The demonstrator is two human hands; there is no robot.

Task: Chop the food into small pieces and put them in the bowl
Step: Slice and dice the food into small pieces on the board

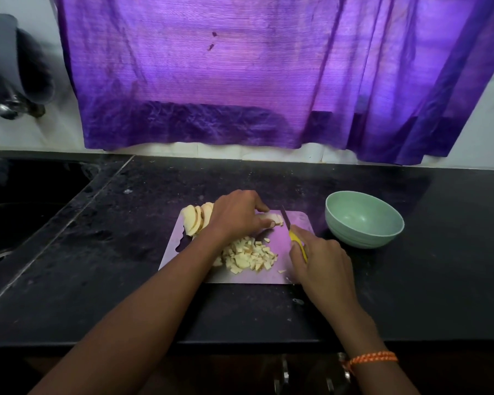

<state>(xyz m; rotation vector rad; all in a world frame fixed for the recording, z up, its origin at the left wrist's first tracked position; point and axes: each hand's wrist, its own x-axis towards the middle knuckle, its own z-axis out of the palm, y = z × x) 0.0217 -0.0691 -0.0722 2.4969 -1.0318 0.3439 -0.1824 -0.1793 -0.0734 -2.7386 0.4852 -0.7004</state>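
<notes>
One wide purple fabric curtain [226,72] hangs across the wall behind the work area, its hem ending just above the black speckled stone surface [439,280]. At the left edge, a dark sink basin [20,212] is set into that surface. A thin, shiny grey rectangular cutting board [248,276] lies flat near the middle, and a pale green round bowl [364,219] stands upright just beside its right far corner, with nothing visible inside.

The left hand [237,213] rests on the far part of the board, fingers curled over a pale strip of food [274,218], pinning it down. The right hand [320,258] grips the yellow handle of a small knife [293,232], whose dark blade is tilted and meets the end of that strip. A stack of pale rounded slices [196,219] sits at the board's far left corner, partly hidden by the left hand. A heap of small pale chopped pieces [248,256] lies on the board between the two hands. An orange braided band [372,359] circles the right wrist.
</notes>
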